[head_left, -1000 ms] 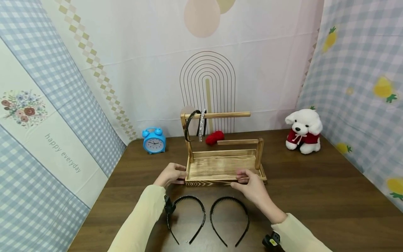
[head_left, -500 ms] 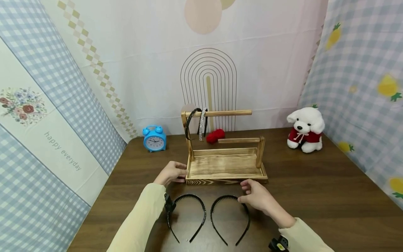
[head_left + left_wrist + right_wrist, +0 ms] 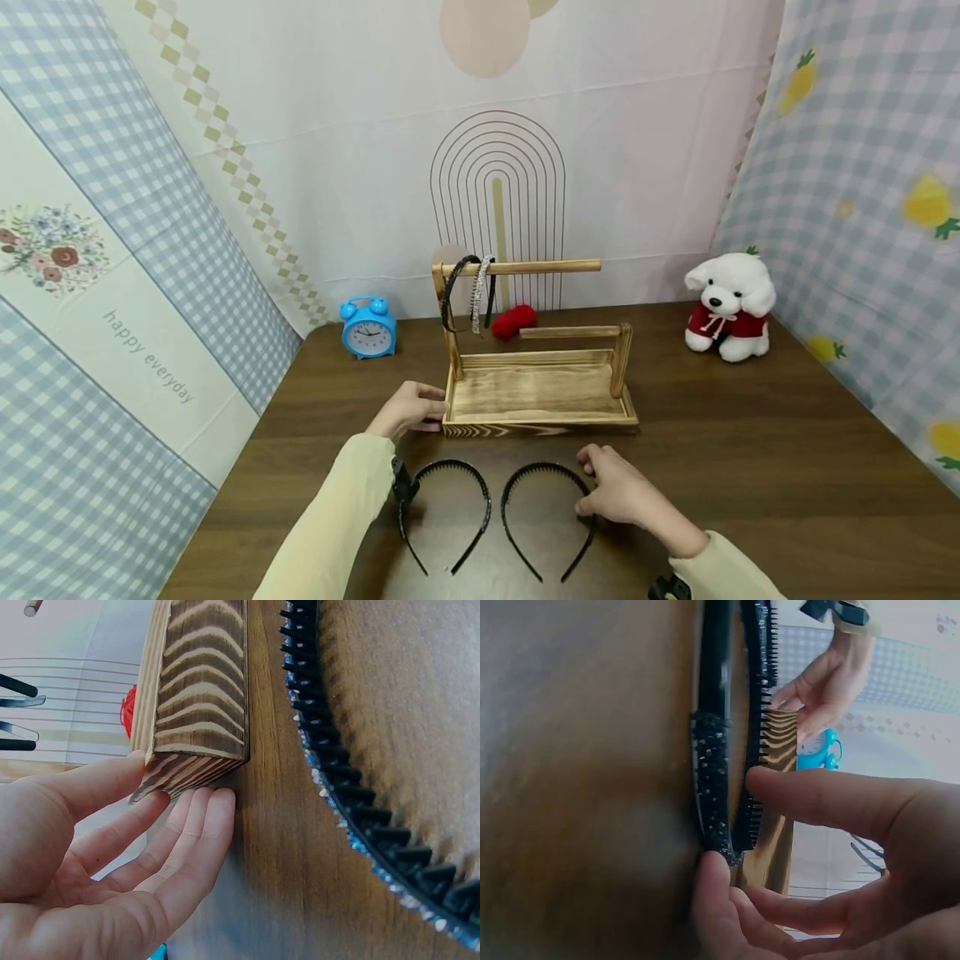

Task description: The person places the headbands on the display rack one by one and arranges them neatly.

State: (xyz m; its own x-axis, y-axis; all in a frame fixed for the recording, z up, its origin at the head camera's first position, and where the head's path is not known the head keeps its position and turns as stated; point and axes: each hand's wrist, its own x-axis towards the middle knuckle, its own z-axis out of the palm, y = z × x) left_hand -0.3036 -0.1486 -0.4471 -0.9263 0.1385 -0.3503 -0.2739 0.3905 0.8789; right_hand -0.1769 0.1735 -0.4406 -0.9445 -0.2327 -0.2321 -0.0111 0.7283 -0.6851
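Note:
Two black toothed headbands lie on the table, the left headband (image 3: 485, 492) and the right headband (image 3: 504, 508); glittery stones show on them in the wrist views. My right hand (image 3: 626, 492) is at the right headband's right side, thumb and fingers apart around its edge; a fingertip looks close to or touching the glittery band (image 3: 711, 780). A wooden stand (image 3: 540, 429) with a tray base and two bars stands behind them. My left hand (image 3: 408, 408) touches the tray's left end with extended fingers. On the upper bar hang a black headband (image 3: 447, 300) and a silver headband (image 3: 478, 300).
At the back left stands a blue alarm clock (image 3: 369, 329). A red fuzzy object (image 3: 514, 321) lies behind the stand. A white plush dog (image 3: 726, 304) sits at the back right. Patterned cloths hang around the brown table (image 3: 750, 467).
My right hand has drawn back from the tray's front edge, down and right to the right headband. My left hand has stayed at the tray's left end.

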